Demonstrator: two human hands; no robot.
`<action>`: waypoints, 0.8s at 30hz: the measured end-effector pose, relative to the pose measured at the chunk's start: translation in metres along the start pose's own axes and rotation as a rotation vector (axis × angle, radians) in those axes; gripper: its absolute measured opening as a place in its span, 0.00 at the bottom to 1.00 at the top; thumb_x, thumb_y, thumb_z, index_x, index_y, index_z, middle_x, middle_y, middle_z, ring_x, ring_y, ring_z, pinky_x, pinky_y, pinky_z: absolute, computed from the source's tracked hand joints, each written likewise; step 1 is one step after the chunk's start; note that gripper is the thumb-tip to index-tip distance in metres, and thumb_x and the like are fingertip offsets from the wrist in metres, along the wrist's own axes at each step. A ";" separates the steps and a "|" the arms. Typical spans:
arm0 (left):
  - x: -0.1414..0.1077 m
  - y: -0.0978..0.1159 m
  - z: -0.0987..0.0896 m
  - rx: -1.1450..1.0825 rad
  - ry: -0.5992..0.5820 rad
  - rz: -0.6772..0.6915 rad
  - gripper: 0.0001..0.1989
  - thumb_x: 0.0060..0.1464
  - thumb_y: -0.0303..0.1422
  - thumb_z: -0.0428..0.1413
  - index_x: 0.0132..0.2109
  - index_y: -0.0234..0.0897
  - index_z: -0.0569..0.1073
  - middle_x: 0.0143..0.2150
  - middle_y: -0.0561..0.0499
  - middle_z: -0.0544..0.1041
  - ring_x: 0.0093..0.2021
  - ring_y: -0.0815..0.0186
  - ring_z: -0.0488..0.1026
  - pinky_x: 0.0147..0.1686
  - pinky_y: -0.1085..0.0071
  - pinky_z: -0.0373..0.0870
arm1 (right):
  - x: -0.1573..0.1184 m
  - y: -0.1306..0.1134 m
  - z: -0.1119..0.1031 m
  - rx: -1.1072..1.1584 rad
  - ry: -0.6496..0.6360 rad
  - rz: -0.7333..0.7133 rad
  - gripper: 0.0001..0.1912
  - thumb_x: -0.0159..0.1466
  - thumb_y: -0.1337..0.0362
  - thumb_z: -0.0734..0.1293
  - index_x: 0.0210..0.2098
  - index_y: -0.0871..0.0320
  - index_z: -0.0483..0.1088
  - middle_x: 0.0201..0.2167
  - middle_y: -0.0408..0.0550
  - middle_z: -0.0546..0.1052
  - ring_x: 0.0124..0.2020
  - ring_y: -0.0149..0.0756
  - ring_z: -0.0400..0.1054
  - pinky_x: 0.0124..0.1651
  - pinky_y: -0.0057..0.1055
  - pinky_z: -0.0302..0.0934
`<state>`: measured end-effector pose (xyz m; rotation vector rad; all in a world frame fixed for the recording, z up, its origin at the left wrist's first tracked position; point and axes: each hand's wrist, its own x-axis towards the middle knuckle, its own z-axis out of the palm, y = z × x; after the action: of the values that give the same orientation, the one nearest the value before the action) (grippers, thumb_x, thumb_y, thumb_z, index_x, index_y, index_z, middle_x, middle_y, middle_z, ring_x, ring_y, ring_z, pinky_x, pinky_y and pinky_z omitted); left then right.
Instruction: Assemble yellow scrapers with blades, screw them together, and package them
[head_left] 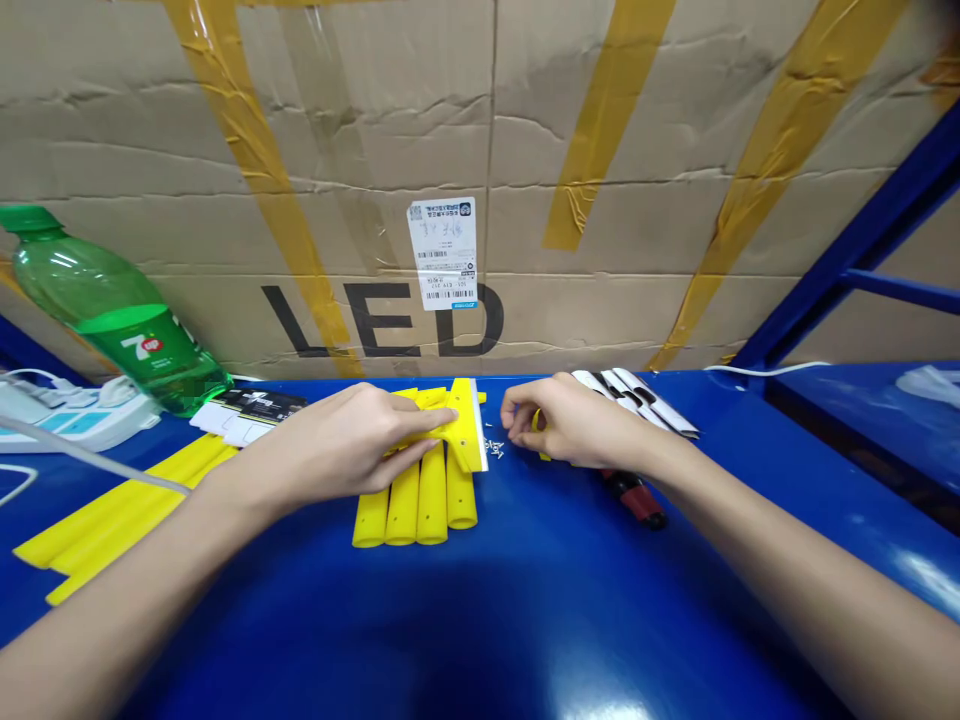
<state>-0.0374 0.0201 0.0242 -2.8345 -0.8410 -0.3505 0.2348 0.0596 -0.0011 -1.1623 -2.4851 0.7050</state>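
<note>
My left hand (pixel 364 440) is closed on a yellow scraper (pixel 466 425) with a pale straight edge on its right side. Its index finger lies along the yellow plastic. Beneath it lie several yellow tubes (pixel 405 510) side by side, each with a small hole near the front end. A scatter of small silver screws (pixel 493 448) rests just right of the scraper. Close to them, my right hand (pixel 559 418) has its fingertips pinched together; whatever they hold is too small to make out. A dark red and black screwdriver handle (pixel 637 498) sticks out below my right wrist.
White and black strips (pixel 630 390) lie behind my right hand. More yellow tubes (pixel 127 510), printed cards (pixel 247 412), a green bottle (pixel 127 310) and a power strip (pixel 82 415) with cables are on the left. A large cardboard box (pixel 390 120) stands behind the blue table (pixel 465 630).
</note>
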 end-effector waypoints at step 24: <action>0.002 0.000 0.000 0.064 -0.127 -0.016 0.16 0.67 0.34 0.51 0.53 0.35 0.81 0.32 0.46 0.83 0.25 0.61 0.77 0.24 0.66 0.62 | 0.014 -0.001 0.013 -0.262 -0.106 -0.255 0.10 0.59 0.79 0.65 0.30 0.57 0.68 0.29 0.43 0.75 0.35 0.34 0.65 0.36 0.30 0.51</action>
<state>-0.0361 0.0213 0.0252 -2.8159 -0.8821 -0.1445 0.2196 0.0667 -0.0102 -0.8811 -2.8130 0.3890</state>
